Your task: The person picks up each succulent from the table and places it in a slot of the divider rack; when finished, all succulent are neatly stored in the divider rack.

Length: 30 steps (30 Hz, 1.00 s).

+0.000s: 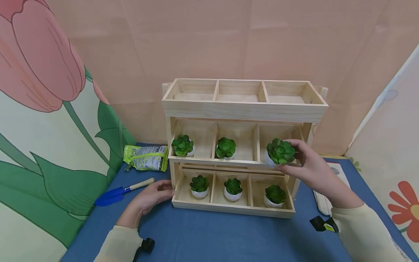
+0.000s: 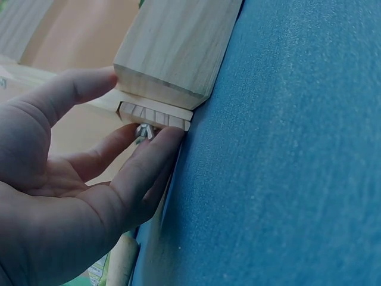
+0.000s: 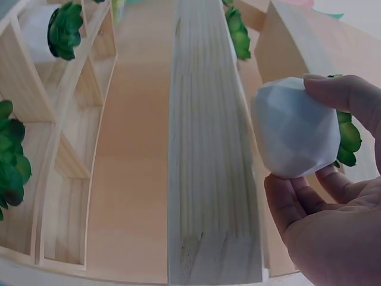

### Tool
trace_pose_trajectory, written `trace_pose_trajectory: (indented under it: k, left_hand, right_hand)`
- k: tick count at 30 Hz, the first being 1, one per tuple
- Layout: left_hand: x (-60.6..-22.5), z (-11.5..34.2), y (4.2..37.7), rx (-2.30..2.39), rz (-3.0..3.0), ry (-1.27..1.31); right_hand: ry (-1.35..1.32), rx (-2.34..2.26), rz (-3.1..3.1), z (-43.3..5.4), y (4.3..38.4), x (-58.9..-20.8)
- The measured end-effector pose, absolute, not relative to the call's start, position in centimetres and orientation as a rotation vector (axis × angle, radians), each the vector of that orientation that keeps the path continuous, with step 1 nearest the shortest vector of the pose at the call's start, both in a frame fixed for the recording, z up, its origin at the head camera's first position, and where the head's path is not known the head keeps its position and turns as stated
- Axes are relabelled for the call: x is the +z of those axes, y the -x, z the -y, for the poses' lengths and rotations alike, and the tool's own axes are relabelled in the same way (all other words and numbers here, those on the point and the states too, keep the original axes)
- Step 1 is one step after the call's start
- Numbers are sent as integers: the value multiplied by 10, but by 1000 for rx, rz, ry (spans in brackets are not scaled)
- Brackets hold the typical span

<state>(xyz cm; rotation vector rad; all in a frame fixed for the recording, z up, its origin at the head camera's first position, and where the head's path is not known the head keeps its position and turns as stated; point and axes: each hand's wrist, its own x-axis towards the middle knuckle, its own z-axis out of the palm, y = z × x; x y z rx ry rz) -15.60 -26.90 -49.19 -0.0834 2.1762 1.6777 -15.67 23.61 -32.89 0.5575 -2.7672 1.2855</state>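
A three-tier wooden planter rack (image 1: 245,112) stands on the blue table, each tier split into three compartments. My right hand (image 1: 311,169) holds a potted succulent (image 1: 280,151) by its white faceted pot (image 3: 297,128), thumb on one side and fingers on the other. That pot is at the front edge of the middle tier's right compartment. Two more succulents (image 1: 182,145) sit in the middle tier's left and centre compartments. The bottom tier holds one succulent (image 1: 232,186) per compartment. My left hand (image 1: 154,198) grips the rack's lower left end, thumb at the tray corner (image 2: 161,83) and fingertips at a slat end.
Left of the rack lie a green-yellow bag (image 1: 145,158) and a blue trowel (image 1: 112,194) with a wooden handle. White gloves (image 1: 323,202) and a small black item (image 1: 317,223) lie on the right. A printed backdrop (image 1: 209,40) rises behind.
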Motion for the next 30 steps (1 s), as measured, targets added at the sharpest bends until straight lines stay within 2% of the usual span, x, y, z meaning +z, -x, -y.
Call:
trace_pose_trajectory:
  k: [17, 30]
  left_hand:
    - [-493, 269, 156, 1679, -2172, 82]
    - [-492, 267, 155, 1680, -2172, 96]
  right_hand:
    - [-586, 1266, 2828, -241, 196, -321]
    - [-630, 1147, 2924, -230, 211, -314]
